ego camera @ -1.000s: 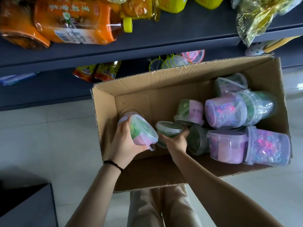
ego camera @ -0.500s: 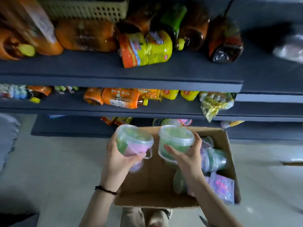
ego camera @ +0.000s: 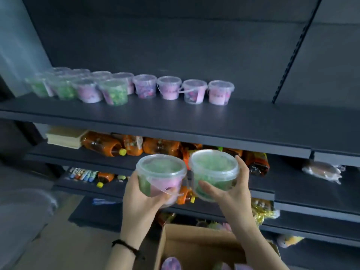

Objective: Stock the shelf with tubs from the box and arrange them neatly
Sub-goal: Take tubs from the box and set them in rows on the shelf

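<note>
Hands are both full in the head view, the only one given. The left hand [ego camera: 143,195] cups a green tub with a pink label [ego camera: 160,173] from below and behind, fingers curled round its wall. The right hand [ego camera: 232,189] grips an all-green tub [ego camera: 213,168], thumb across the front and fingers round the far side. Both tubs are upright with their rims almost touching. They are held in the air below the front edge of the top shelf [ego camera: 194,121] and above the cardboard box [ego camera: 194,248], where a few boxed tubs [ego camera: 171,264] show at the bottom of the frame.

On the top shelf, stocked tubs [ego camera: 145,88] run from the left end to about the middle: one line along the back, and a shorter line in front of it at the left end. The rightmost pink tub [ego camera: 221,92] has bare board to its right. The lower shelves carry orange bottles [ego camera: 101,146].

Several things could go wrong, in my judgement. Neither hand is free to steady the row, so a tub set down too close to the rightmost pink tub could knock it out of line. A rim could catch the underside of the shelf's front edge on the way up. The thin handle [ego camera: 165,189] hanging loose from the left-hand tub could snag. The smooth plastic walls, each held one-handed, may slip.
</note>
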`<act>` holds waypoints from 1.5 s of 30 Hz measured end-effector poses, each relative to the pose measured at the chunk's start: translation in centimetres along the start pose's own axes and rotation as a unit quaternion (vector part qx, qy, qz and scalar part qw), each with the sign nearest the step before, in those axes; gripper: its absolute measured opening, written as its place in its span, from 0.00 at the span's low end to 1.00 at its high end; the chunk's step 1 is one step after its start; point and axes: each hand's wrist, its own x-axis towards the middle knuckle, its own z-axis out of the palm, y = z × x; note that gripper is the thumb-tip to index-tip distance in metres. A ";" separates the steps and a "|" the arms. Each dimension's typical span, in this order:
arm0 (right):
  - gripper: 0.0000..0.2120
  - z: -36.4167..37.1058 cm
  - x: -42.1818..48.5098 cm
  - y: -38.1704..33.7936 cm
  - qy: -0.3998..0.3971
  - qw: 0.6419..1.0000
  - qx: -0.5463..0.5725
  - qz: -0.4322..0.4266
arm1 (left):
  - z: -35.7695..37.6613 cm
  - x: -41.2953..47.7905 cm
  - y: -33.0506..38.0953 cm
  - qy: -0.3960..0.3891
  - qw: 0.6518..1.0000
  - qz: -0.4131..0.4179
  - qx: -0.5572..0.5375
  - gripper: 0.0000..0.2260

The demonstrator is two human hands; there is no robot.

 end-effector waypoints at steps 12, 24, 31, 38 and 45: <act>0.51 11.3 11.6 -5.6 0.034 0.999 -0.014 -0.017 | -5.3 17.9 1.4 0.043 0.998 0.043 0.014 0.35; 0.47 21.0 23.5 -3.0 0.096 0.993 -0.062 0.008 | -4.4 33.9 -5.7 0.009 0.998 0.013 0.061 0.38; 0.49 23.0 27.5 -2.4 0.107 0.987 -0.114 0.042 | -3.2 37.1 -6.7 0.049 0.982 -0.018 0.184 0.43; 0.54 23.2 29.7 -2.3 0.106 0.982 -0.146 0.054 | -2.3 38.6 -6.7 0.055 0.978 -0.025 0.200 0.43; 0.55 21.5 28.9 -1.9 0.068 0.992 -0.089 0.051 | -3.4 37.7 -6.7 0.030 0.981 -0.041 0.188 0.37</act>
